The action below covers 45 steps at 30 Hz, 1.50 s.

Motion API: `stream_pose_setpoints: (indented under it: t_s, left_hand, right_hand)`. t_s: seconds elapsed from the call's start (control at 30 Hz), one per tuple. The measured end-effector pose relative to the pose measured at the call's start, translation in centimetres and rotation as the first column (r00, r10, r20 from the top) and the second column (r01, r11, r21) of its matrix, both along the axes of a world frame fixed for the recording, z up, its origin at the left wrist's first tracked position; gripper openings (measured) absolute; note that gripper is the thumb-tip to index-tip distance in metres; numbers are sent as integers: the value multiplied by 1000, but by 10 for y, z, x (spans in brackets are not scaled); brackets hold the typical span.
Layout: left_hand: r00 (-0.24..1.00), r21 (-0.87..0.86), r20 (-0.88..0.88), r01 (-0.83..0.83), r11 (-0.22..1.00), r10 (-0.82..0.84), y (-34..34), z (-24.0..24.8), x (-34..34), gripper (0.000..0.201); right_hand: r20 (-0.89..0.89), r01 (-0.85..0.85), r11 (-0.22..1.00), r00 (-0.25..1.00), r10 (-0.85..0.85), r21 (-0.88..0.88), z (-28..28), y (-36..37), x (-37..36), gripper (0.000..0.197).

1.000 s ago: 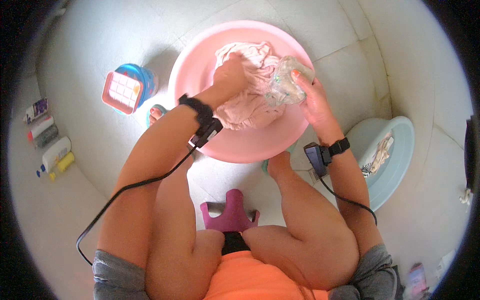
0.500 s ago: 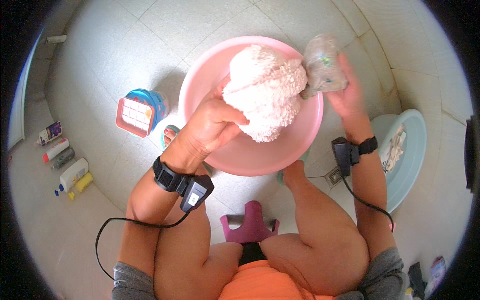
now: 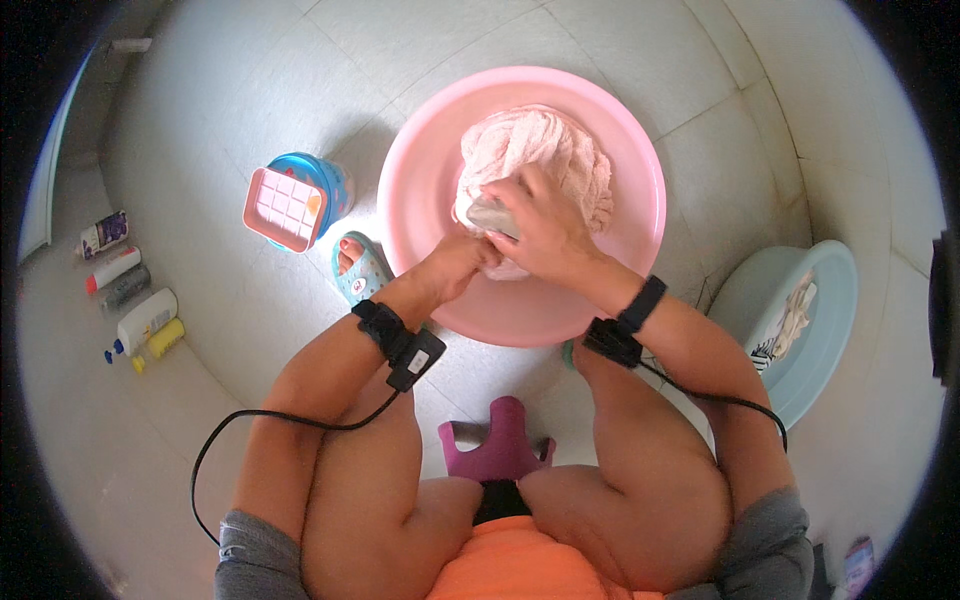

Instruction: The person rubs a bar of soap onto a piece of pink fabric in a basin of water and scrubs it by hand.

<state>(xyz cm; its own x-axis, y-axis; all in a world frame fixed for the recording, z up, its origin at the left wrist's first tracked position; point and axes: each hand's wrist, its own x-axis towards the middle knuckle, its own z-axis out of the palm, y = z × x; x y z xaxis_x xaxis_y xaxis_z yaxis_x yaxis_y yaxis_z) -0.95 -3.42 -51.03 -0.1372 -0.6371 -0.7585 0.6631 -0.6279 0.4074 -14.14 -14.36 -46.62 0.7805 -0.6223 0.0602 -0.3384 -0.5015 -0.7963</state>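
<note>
A pale pink, fluffy towel (image 3: 545,140) lies bunched in the pink basin (image 3: 650,200) on the floor before me. My left hand (image 3: 463,262) is closed at the towel's near left edge, its fingers curled round the fabric. Over the towel, my right hand (image 3: 545,222) grips a greyish, rounded lump (image 3: 492,217) and holds it against the cloth, close beside my left hand. Most of that lump is hidden by my fingers, so its kind cannot be made out.
Left of the basin stands a blue bucket (image 3: 335,185) with a pink-rimmed tray (image 3: 287,208) on top. A light blue basin (image 3: 835,300) holding clothes (image 3: 790,320) leans at right. Several bottles (image 3: 147,318) line the left side. A purple stool (image 3: 495,440) shows beneath me.
The towel, held up in my left hand before, now rests in the basin. My right hand has swung in from the right with the greyish lump, down onto the towel.
</note>
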Motion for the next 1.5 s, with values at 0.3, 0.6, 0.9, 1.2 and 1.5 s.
stream_pose_setpoints:
  t_s: [0.3, 0.6, 0.9, 1.2, 1.5]
  left_hand:
    - [992, 35, 84, 96, 995, -98, -5, 21, 18, 23]
    - [993, -18, 105, 63, 998, -61, 6, -31, 17, 44]
    - [997, -64, 81, 5, 998, 0, 19, -37, 21, 38]
    - [996, -142, 54, -56, 988, 64, 17, -20, 17, 46]
    - [1000, -185, -5, -22, 983, 21, 18, -21, 20, 60]
  right_hand:
    - [-271, 75, 924, 944, -186, -375, -29, -35, 10, 54]
    - [-95, 239, 940, 970, -222, 242, -37, -28, 3, 55]
    - [-89, 116, 783, 993, -78, 611, -33, -29, -22, 69]
    - [-203, 452, 671, 885, -419, 587, -39, -32, -8, 59]
    - [74, -22, 812, 997, -26, 583, -7, -2, 5, 73]
